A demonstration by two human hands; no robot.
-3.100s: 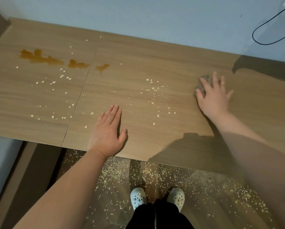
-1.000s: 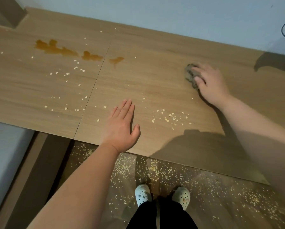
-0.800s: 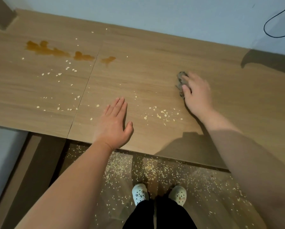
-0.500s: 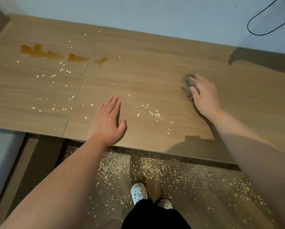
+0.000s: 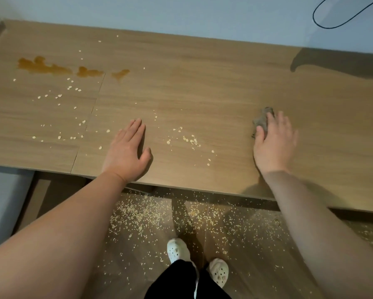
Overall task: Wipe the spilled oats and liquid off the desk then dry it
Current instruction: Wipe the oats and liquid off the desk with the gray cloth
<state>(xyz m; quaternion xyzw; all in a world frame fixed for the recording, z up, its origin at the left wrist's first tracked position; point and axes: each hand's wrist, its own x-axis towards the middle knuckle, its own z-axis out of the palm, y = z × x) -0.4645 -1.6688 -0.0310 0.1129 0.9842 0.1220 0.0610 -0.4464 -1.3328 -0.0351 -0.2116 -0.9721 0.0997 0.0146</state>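
**A:** Far left of the table [image 5: 203, 87], the brown liquid [image 5: 44, 66] sits in puddles near the wall, untouched, with scattered oats [image 5: 58, 97] just in front of it.

**B:** Next along, the left hand [image 5: 126, 152] lies flat near the front edge, fingers [image 5: 136, 128] straight and together, thumb out, holding nothing.

**A:** Just right of it there's a middle patch [image 5: 187, 140] of oats.

**B:** And well to the right, the right hand [image 5: 273, 143] presses a grey cloth [image 5: 262, 121] onto the table, fingers laid flat over it, not curled round.

**A:** So I'd call this the oat-wiping step, early on. Liquid and drying are not yet begun.

**B:** Agreed. The next move, I reckon, is a leftward sweep through that middle patch with the cloth kept flat, so the oats gather instead of flicking off. The floor [image 5: 246, 277] has plenty already.
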